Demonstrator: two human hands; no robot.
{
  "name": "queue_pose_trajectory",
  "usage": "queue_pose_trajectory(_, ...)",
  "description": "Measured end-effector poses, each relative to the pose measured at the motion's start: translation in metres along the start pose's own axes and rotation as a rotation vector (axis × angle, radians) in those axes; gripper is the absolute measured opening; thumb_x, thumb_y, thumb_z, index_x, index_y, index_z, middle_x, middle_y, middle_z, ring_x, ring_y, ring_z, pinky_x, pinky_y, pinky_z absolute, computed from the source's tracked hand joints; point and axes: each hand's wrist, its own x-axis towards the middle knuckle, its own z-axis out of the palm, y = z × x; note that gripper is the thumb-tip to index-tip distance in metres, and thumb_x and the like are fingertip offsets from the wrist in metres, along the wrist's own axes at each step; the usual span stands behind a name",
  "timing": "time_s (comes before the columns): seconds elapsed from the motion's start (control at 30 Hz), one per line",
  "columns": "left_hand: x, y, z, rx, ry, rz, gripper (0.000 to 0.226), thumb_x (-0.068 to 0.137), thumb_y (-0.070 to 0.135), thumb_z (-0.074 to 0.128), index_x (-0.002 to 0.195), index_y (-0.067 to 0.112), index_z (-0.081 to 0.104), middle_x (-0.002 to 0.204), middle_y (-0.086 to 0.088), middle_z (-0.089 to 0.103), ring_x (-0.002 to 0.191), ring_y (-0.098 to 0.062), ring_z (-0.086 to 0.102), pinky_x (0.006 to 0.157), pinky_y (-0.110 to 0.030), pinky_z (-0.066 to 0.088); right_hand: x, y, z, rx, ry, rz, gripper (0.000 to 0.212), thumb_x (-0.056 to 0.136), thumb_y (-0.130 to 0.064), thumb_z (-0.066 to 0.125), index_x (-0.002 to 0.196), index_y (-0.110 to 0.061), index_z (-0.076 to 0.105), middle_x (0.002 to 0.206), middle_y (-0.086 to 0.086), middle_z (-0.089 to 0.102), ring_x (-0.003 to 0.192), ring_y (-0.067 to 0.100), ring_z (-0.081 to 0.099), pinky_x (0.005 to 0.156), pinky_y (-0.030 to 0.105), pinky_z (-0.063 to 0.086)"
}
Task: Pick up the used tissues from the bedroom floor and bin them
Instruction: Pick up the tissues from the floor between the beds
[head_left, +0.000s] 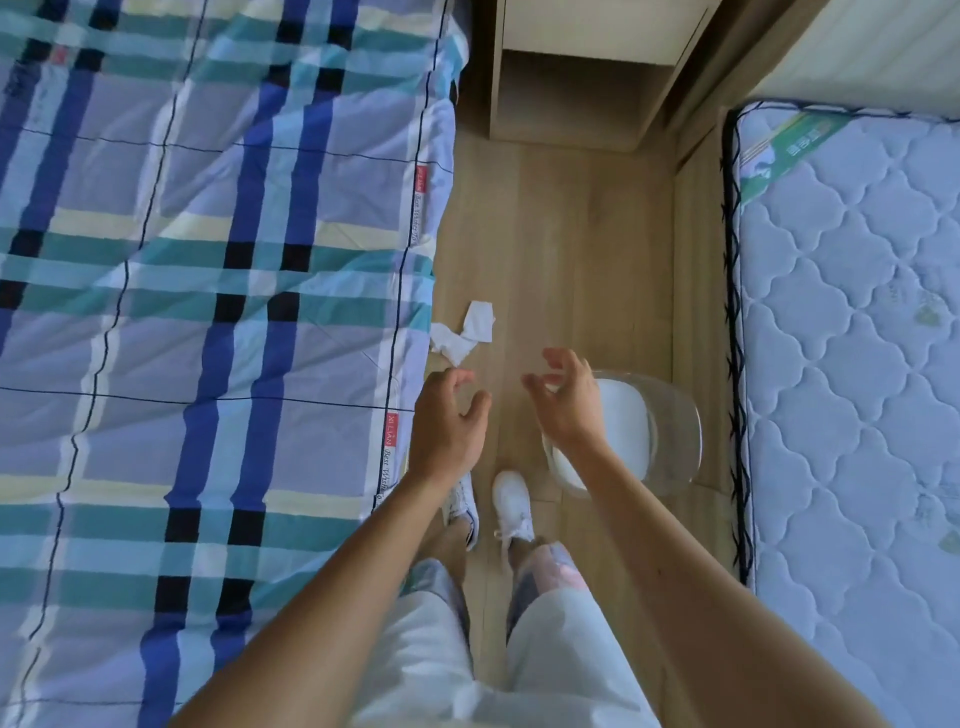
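Two crumpled white tissues lie on the wooden floor by the bed's edge: one (479, 321) farther out, the other (452, 346) partly against the hanging sheet. My left hand (449, 426) hovers just below them, fingers spread and curled, holding nothing. My right hand (569, 402) is held out beside it, also empty with fingers apart, above the near rim of a clear bin (670, 431) with a white liner. The bin stands on the floor to the right of my feet.
A bed with a blue, teal and black checked sheet (208, 312) fills the left. A bare quilted mattress (852, 364) stands along the right. A wooden open cabinet (571, 93) closes the far end of the narrow floor strip. My white shoes (511, 501) stand below the hands.
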Motion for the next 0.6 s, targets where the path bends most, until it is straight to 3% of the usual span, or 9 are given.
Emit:
queue_pose_trajectory(0.2,0.128,-0.095,0.074,0.164,-0.13,-0.071,0.03,0.092,0.016,0.063,0.12,0.003,0.066,0.124,-0.014,0.063,0.12,-0.028,0.056,0.096,-0.027,0.04,0.149,0.047,0.079,-0.175,-0.09,-0.034,0.041,0.089,-0.016,0.064,0.129,-0.011,0.057,0.13,0.009,0.054,0.108,0.024,0.065,0.088,0.03,0.048)
queue_pose_trajectory(0.3,0.2,-0.159,0.127,0.268,-0.149,-0.086,0.028,0.09,0.013,0.066,0.115,0.0,0.065,0.121,-0.019,0.064,0.118,-0.035,0.055,0.099,-0.039,0.043,0.229,0.083,0.127,-0.257,-0.14,-0.118,0.043,0.088,-0.017,0.062,0.13,-0.014,0.055,0.13,0.007,0.052,0.106,0.026,0.064,0.09,0.039,0.053)
queue_pose_trajectory(0.53,0.341,-0.304,0.242,0.555,-0.184,-0.079,0.045,0.094,0.028,0.058,0.135,0.012,0.051,0.149,-0.021,0.039,0.139,-0.037,0.031,0.107,-0.044,0.038,0.379,0.186,0.237,-0.45,-0.215,-0.173,0.046,0.091,-0.022,0.061,0.135,-0.019,0.05,0.137,0.004,0.043,0.098,0.025,0.062,0.078,0.035,0.053)
queue_pose_trajectory(0.6,0.372,-0.334,0.266,0.613,-0.218,-0.088,0.051,0.095,0.03,0.056,0.143,0.017,0.045,0.158,-0.024,0.026,0.146,-0.04,0.02,0.112,-0.046,0.036,0.41,0.211,0.261,-0.516,-0.266,-0.177,0.047,0.092,-0.022,0.06,0.137,-0.018,0.048,0.14,0.004,0.039,0.099,0.026,0.062,0.081,0.038,0.055)
